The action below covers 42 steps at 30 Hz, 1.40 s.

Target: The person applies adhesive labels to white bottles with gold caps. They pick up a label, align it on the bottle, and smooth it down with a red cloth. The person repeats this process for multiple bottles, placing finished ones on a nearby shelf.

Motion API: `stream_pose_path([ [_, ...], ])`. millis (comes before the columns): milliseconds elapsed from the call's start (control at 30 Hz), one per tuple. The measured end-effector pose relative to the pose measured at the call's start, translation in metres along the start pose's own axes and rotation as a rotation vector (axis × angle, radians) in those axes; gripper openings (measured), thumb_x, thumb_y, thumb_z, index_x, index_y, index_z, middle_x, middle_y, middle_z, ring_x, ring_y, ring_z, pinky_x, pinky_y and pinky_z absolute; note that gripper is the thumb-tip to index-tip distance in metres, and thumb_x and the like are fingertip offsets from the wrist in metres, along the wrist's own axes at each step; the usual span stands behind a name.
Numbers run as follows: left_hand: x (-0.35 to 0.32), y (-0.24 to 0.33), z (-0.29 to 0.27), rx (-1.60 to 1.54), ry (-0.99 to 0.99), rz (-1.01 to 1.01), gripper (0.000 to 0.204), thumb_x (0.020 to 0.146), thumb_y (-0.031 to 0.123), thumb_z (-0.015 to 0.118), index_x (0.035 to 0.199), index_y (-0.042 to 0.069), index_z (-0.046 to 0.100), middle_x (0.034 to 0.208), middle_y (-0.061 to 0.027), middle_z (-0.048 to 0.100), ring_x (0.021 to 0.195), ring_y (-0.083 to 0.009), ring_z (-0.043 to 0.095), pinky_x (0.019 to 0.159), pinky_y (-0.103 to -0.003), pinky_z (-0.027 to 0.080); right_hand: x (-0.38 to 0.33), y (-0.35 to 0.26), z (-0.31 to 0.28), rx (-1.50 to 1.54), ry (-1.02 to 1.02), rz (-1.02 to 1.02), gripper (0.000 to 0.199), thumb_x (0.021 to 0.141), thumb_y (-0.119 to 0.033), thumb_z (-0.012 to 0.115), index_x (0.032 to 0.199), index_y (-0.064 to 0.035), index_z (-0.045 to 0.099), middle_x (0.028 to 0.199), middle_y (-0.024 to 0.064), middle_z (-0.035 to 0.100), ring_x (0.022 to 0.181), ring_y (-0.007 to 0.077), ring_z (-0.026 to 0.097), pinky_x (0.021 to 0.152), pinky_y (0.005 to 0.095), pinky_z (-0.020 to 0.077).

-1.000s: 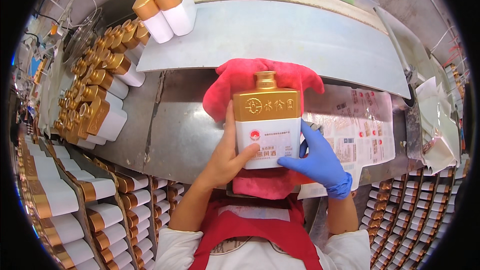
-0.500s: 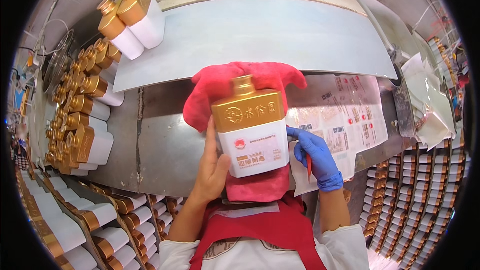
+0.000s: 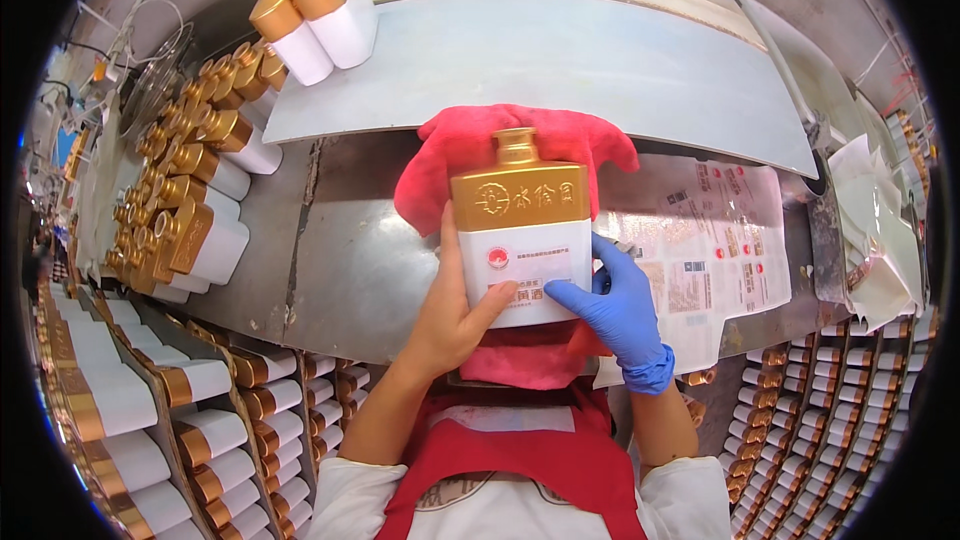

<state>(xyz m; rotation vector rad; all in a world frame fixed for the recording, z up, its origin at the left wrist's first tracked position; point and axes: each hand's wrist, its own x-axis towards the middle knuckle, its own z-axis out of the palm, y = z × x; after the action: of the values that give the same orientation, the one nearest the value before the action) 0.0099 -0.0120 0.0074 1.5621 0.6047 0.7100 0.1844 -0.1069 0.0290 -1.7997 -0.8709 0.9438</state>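
1. Both forearms enter from the lower edge and angle up toward the centre of the frame.
2. The left hand (image 3: pixel 455 315) is bare, just left of centre, fingers pointing up, thumb stretched right across its load.
3. The right hand (image 3: pixel 610 305) wears a blue glove, just right of centre, fingers spread flat and reaching left.
4. The left thumb tip and the gloved fingertips nearly meet at the centre.
5. White sleeves cover both upper arms at the bottom of the frame.

Bottle rows (image 3: pixel 190 200) crowd left; belt (image 3: pixel 560 60) ahead open.
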Motion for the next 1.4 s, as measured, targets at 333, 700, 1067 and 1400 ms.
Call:
stream_pose_path([
  [333,0.000,-0.005,-0.012,0.137,-0.057,0.029,0.086,0.093,0.015,0.053,0.148,-0.005,-0.008,0.151,-0.0214,0.023,0.137,-0.0268,0.031,0.112,-0.034,0.024,0.000,0.002,0.001,0.014,-0.024,-0.057,0.067,0.073,-0.026,0.080,0.130,-0.0006,0.054,0.086,0.0047,0.064,0.065,0.0066,0.051,0.061,0.0237,0.0462],
  [700,0.003,0.003,0.002,0.207,0.041,0.020,0.081,0.094,0.015,0.050,0.149,-0.005,-0.007,0.150,-0.0219,0.026,0.134,-0.0264,0.034,0.110,-0.034,0.026,-0.001,0.011,-0.002,-0.046,-0.014,-0.001,0.060,0.079,-0.026,0.076,0.129,-0.0008,0.055,0.088,0.0026,0.060,0.062,0.0051,0.043,0.058,0.0224,0.0404],
  [1067,0.005,0.001,-0.020,0.012,0.099,0.024,0.090,0.095,0.065,0.023,0.151,-0.003,0.003,0.154,-0.0191,0.019,0.141,-0.0270,0.025,0.112,-0.039,0.027,0.000,0.013,-0.023,0.316,-0.073,0.114,0.043,0.093,-0.022,0.060,0.132,-0.0036,0.055,0.095,-0.0007,0.060,0.066,0.0043,0.045,0.063,0.0187,0.0408],
  [1400,0.001,-0.003,-0.009,0.120,0.026,0.080,0.082,0.095,0.019,0.052,0.147,-0.009,-0.005,0.145,-0.0260,0.033,0.131,-0.0306,0.040,0.109,-0.036,0.027,-0.002,-0.003,-0.002,-0.066,0.007,-0.013,0.069,0.074,-0.022,0.080,0.134,-0.0025,0.051,0.091,0.0023,0.061,0.065,0.0047,0.046,0.061,0.0221,0.0436],
])
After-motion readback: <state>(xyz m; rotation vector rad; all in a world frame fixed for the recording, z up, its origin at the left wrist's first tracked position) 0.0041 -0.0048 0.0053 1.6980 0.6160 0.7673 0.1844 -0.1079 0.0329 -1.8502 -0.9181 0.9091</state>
